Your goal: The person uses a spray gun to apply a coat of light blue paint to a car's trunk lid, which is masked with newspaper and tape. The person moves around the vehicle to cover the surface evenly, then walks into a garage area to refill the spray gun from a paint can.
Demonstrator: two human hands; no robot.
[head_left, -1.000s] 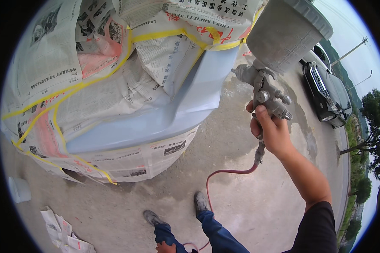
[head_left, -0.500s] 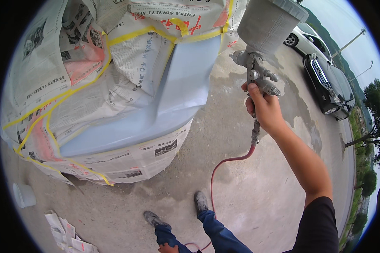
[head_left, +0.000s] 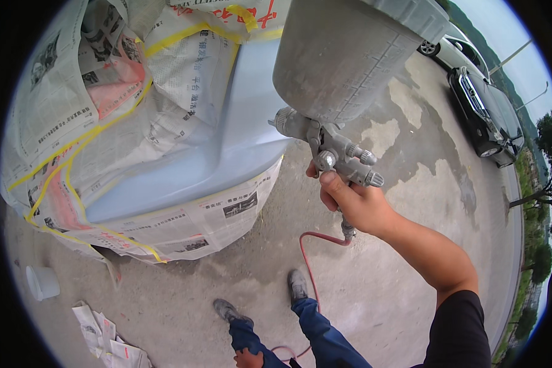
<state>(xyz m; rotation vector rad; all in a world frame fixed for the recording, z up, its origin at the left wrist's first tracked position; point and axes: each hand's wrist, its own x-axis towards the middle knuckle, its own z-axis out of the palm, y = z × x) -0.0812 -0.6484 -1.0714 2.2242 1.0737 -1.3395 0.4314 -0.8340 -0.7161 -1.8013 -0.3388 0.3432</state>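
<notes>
My right hand (head_left: 359, 199) is wrapped round the grip of a metal spray gun (head_left: 326, 147). A large grey translucent paint cup (head_left: 343, 58) sits on top of the gun, and its nozzle points left at a pale blue-grey car panel (head_left: 227, 153). Newspaper masking (head_left: 165, 116), edged with yellow tape (head_left: 86, 141), surrounds that panel. From the bottom of the grip a red air hose (head_left: 306, 264) runs down to the ground by my legs. At the lower edge my left hand (head_left: 249, 358) rests near my left leg, its fingers spread and holding nothing I can see.
A white bucket (head_left: 43, 283) stands on the concrete at the left. Folded newspaper sheets (head_left: 113, 340) lie below it. A black car (head_left: 486, 116) and a white car (head_left: 457, 52) are parked at the far right, beside trees (head_left: 549, 147).
My right hand has brought the spray gun left and downward, nearer the panel, so the cup looks larger. The hose has shifted with it. My left hand stays low beside my leg.
</notes>
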